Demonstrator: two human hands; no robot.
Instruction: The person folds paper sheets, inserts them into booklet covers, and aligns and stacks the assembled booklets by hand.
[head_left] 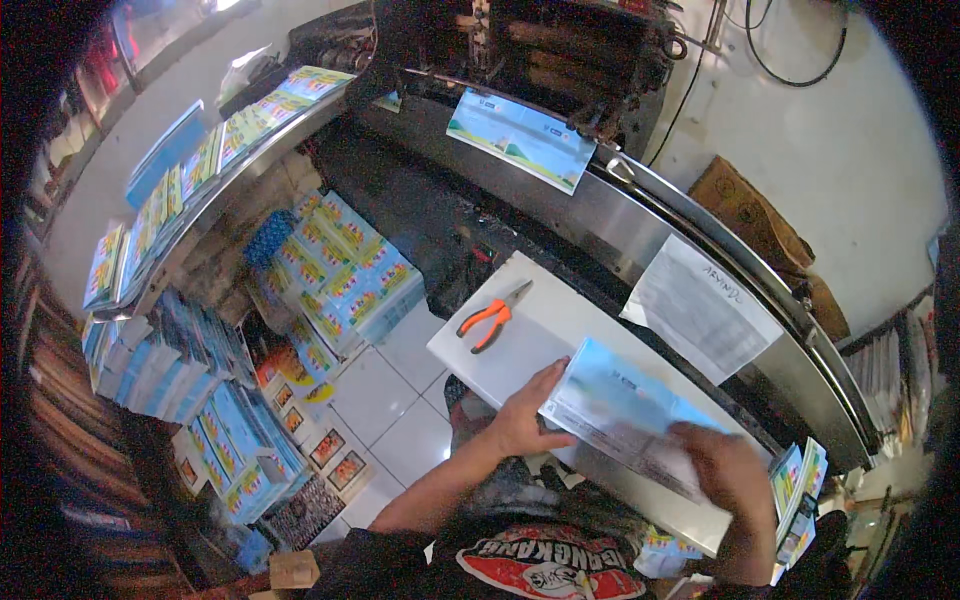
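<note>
Under our fingers [545, 385] lies a stack of glossy printed paper sheets [625, 415] on a smooth, matt white tabletop [545, 320]. Beyond the fingers, the pliers [492, 317] have orange plastic grips, and the curved conveyor rail [700, 235] looks like brushed metal.
</note>
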